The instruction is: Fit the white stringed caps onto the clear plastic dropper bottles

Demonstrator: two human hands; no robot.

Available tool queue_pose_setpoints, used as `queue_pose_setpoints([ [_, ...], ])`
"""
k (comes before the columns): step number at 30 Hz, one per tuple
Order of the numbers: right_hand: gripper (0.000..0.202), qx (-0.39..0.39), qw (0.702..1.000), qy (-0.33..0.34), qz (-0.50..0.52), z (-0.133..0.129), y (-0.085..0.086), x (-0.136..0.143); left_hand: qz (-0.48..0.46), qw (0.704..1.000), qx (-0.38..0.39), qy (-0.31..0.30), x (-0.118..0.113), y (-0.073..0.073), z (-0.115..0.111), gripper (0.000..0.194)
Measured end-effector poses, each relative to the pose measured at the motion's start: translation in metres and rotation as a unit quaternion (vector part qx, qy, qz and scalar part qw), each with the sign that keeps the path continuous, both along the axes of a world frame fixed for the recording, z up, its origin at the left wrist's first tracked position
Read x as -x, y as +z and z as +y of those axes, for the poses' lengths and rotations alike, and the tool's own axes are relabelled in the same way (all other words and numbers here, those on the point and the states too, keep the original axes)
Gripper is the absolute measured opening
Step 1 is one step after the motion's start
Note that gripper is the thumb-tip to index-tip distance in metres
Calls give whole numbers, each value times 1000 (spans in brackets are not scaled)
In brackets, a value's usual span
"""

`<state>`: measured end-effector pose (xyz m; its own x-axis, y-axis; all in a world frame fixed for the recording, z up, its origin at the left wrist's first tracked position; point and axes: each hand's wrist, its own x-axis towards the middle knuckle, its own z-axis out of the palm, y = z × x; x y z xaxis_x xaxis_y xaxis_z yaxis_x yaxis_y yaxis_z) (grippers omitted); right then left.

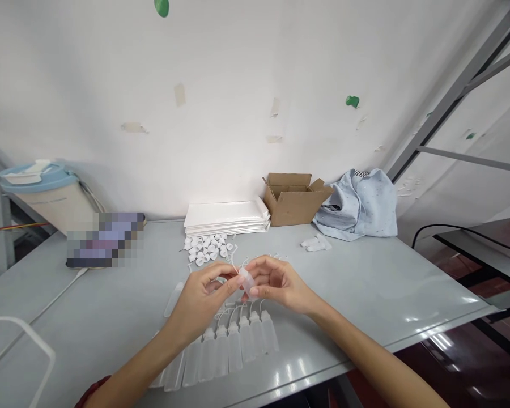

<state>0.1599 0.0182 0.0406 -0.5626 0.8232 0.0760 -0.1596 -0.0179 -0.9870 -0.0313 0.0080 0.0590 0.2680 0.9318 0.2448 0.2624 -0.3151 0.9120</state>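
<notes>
A small translucent plastic squeeze bottle [247, 281] is held tilted above the table. My right hand [277, 281] is closed round its body, thumb in front and fingers behind. At its upper left end, my left hand [208, 290] pinches the neck, where a thin bent white tube [233, 258] sticks up; the fingers partly hide how the two join. Below my hands, several similar bottles [221, 348] with bent tubes lie side by side in a row. More bottles and tubes lie behind my hands, mostly covered.
Loose white caps [208, 249] are heaped beyond my hands, before stacked white packets [225, 216]. An open cardboard box [295, 207] and a light blue cloth bag [361, 207] stand at the back; a few bottles [315, 243] lie nearby. Leftward are a blurred-out device [110, 238] and a lidded container [51, 198].
</notes>
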Motion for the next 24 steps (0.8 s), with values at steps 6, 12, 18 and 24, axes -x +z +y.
queue_pose_setpoints([
  [6, 36, 4, 1000, -4, -13, 2, -2, -1, 51, 997, 8, -55, 4, -1, 3, 22],
  [12, 38, 26, 999, -30, -12, 3, -3, 0, 159, 948, -260, 90, 6, -13, 2, 18],
  [18, 39, 50, 998, -40, 13, 4, -1, 2, 221, 889, -397, -57, 1, -17, -1, 38],
  [24, 35, 60, 997, -20, 37, 5, -5, 0, 245, 872, -418, -63, -1, -19, -3, 44],
])
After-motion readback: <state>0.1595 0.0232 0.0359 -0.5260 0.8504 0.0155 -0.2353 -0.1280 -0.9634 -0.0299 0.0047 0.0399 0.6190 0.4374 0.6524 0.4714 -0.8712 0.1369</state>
